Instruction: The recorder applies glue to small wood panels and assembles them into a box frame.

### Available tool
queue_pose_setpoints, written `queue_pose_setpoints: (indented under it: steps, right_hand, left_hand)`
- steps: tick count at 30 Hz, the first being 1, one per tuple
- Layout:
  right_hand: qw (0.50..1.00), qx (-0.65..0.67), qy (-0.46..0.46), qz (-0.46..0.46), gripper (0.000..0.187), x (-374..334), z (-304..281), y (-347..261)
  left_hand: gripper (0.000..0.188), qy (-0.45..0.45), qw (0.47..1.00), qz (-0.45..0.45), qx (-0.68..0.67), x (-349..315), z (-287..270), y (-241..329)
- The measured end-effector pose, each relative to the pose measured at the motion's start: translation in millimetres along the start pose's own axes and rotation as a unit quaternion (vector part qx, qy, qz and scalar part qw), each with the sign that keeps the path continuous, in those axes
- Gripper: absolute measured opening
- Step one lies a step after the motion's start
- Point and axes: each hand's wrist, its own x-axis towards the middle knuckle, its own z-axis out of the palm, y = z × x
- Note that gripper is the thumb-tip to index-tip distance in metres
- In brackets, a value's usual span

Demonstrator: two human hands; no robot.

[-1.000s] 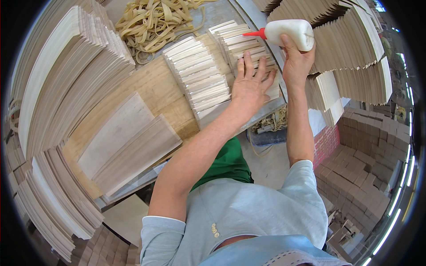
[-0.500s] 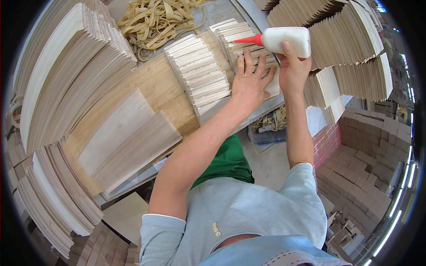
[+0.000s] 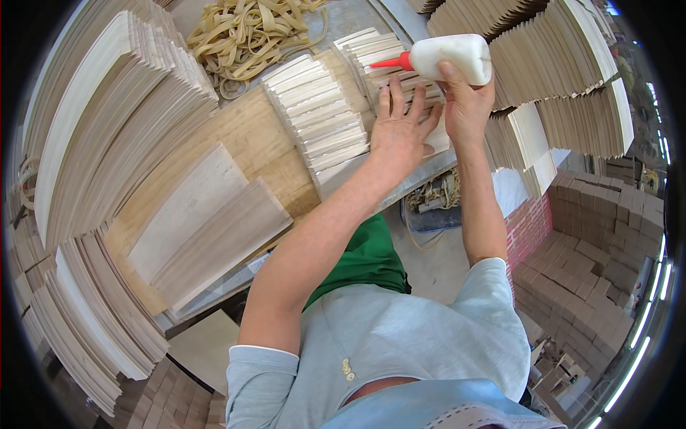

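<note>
Head view: the right hand [image 3: 468,107] grasps the bottle [image 3: 457,57], its red tip [image 3: 386,63] over the rightmost strips [image 3: 364,50]; the left hand [image 3: 399,136] lies spread on them, clasping nothing visible. A low, steady tip and light, even squeezing would probably serve best, with the strips pressed still.

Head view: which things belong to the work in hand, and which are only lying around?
Work in hand:
- white bottle with red nozzle, in the right hand
- row of wooden strips, under the left hand
- second strip row, probably

Apparently only nearby:
- heaped tan bands
- flat boards
- brown blocks
</note>
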Motion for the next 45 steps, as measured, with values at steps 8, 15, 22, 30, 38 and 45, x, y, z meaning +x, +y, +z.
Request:
queue_pose_setpoints:
  steps: [8, 15, 22, 30, 38, 45]
  right_hand:
    - [0.978, -0.178, 0.012, -0.106, 0.050, 8, -15, -23]
    - [0.985, -0.125, 0.045, -0.108, 0.051, -9, -13, -33]
    - [0.999, 0.038, 0.006, -0.022, 0.045, -20, -17, -31]
    - [0.997, 0.068, -0.022, 0.029, 0.045, -16, -10, -10]
    - [1.000, 0.019, -0.013, 0.004, 0.045, -14, -13, -7]
    - [0.995, -0.065, 0.008, -0.069, 0.048, -7, -25, -21]
  left_hand:
    - [0.075, 0.011, 1.000, 0.002, -0.021, -1, 0, 0]
    - [0.078, 0.051, 0.998, 0.001, -0.026, -6, 3, 2]
    - [0.081, 0.094, 0.995, 0.036, 0.006, -5, 3, 11]
    - [0.070, 0.166, 0.982, 0.048, 0.075, -7, 11, 15]
    - [0.061, 0.136, 0.986, 0.058, 0.072, -10, 12, 16]
    - [0.061, 0.126, 0.988, 0.052, 0.070, -11, 13, 18]
